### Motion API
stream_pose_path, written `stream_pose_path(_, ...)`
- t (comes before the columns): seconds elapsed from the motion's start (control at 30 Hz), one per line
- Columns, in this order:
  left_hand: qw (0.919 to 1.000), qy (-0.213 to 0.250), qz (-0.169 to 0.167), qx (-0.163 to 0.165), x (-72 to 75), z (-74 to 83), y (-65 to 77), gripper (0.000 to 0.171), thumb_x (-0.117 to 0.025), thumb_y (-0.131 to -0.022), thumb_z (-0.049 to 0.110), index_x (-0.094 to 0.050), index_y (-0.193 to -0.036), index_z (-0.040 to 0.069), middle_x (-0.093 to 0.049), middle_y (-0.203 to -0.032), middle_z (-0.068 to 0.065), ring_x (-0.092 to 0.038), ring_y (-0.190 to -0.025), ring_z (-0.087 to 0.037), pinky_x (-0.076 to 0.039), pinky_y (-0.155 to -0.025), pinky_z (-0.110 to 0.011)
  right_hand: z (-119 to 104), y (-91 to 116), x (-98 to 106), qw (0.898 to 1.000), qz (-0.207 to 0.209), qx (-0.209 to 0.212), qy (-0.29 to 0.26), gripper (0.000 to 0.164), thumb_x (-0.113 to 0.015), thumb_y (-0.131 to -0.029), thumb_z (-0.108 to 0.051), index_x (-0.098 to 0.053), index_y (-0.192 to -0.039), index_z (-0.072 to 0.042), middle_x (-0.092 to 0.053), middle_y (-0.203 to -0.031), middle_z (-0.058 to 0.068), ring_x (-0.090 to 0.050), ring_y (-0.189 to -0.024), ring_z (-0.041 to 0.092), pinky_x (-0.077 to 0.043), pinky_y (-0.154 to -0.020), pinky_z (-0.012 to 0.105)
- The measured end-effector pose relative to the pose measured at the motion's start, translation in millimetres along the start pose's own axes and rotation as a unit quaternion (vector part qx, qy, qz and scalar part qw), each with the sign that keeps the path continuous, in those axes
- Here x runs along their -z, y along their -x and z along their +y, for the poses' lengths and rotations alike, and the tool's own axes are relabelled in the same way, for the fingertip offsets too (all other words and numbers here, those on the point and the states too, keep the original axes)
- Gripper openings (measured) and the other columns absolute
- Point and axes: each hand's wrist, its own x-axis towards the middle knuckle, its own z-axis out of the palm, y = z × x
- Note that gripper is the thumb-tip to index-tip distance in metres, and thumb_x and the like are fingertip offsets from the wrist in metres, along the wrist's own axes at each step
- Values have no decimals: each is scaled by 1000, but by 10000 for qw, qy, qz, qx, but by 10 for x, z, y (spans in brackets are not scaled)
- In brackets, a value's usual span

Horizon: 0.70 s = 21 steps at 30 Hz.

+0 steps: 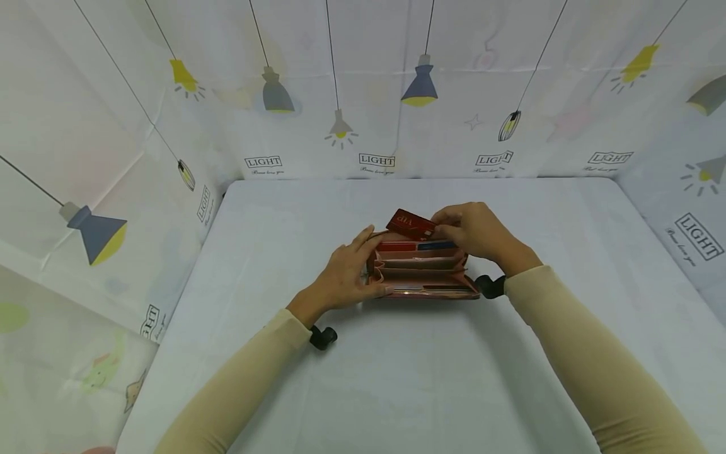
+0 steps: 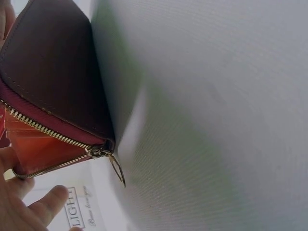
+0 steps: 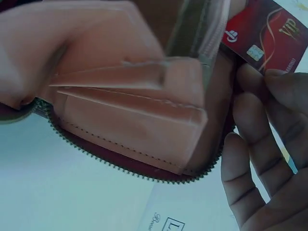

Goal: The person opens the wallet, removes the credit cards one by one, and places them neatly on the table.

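Note:
A long zip-around wallet [image 1: 422,277], with pinkish-tan compartments inside, stands spread open on the white table. My left hand [image 1: 343,274] holds its left end, thumb at the near edge and fingers at the far edge. At the far right side, my right hand [image 1: 473,230] pinches a red VIP card [image 3: 269,41] between thumb and index finger. The card is tilted and rises above the wallet's far edge. Inside the far panel, a red card [image 1: 397,246] and a dark blue card [image 1: 437,244] show in slots. A metal zipper pull [image 2: 117,168] hangs at one corner of the wallet.
The white tabletop [image 1: 397,378] extends around the wallet on all sides. Behind it hangs a white cloth backdrop [image 1: 317,145] printed with lamps. Small black devices [image 1: 323,338] are worn at both wrists, close to the tabletop.

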Motion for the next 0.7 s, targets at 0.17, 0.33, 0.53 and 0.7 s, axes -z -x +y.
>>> stream_pose_path(0.17,10000,-52,-19,43,1,5,0,101,-77,-90,55,-22,-167,19,-16,-174,-8,-38,-151,-30,-31,-118,-65,-2,7,-6,9997,152,2,-203,19,-64,-105,-15,-77,-115,-9,-78,-110,9,-71,-102,28,-57,-84,47)
stream_pose_path(0.33,10000,3,-34,70,8,15,-2,101,-76,-90,57,-23,-167,21,-15,-174,-7,-36,-153,-29,-29,-119,-66,26,8,23,9985,493,-74,-218,19,-65,-105,-21,-77,-113,-9,-77,-108,9,-70,-102,31,-56,-84,51)
stream_pose_path(0.53,9999,-33,-44,133,8,8,1,104,-76,-89,59,-22,-167,16,-15,-175,-7,-33,-155,-29,-28,-120,-65,66,46,122,9958,801,-243,-380,23,-64,-106,-24,-76,-113,-7,-77,-110,14,-70,-109,39,-54,-93,60)
stream_pose_path(0.7,9998,-3,-95,187,5,-8,3,110,-74,-89,62,-12,-169,17,-12,-175,-6,-24,-158,-26,-26,-122,-64,143,77,220,9923,998,-369,-631,26,-62,-107,-26,-75,-115,-4,-76,-111,17,-66,-118,38,-49,-98,62)
